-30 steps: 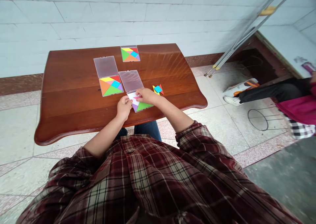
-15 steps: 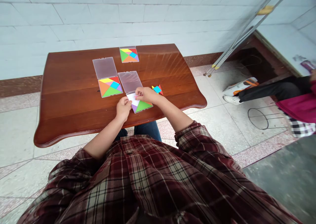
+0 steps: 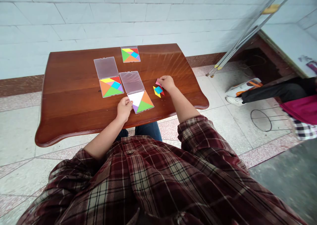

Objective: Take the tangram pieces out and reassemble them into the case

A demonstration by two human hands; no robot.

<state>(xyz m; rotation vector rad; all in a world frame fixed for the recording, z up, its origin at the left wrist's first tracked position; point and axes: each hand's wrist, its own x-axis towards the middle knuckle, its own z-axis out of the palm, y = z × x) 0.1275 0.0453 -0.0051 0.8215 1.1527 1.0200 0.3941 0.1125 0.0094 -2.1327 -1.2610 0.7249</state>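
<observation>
An open tangram case (image 3: pixel 136 98) lies near the table's front edge, with its clear lid (image 3: pixel 131 82) folded back. In its tray are a green triangle (image 3: pixel 145 106), an orange triangle (image 3: pixel 147 99) and a purple triangle (image 3: pixel 135 108); the rest of the tray shows bare white. My left hand (image 3: pixel 124 109) pinches the tray's left edge. Off to the right, my right hand (image 3: pixel 167 83) has its fingertips closed on a pink piece (image 3: pixel 158 82). Just below it lie a blue square (image 3: pixel 158 90), a yellow piece (image 3: pixel 157 92) and a partly covered red piece (image 3: pixel 162 92).
On the brown wooden table (image 3: pixel 71 96), a filled tangram case (image 3: pixel 111 87) lies open at left and another tangram case (image 3: pixel 130 55) at the back. Metal crutches (image 3: pixel 237 43) lean by the tiled wall. A seated person's leg (image 3: pixel 267 90) and a wire stand (image 3: pixel 261 120) are at right.
My right hand has moved from above the tray to the loose pieces at right, taking the pink piece with it. My left hand stays at the tray's edge.
</observation>
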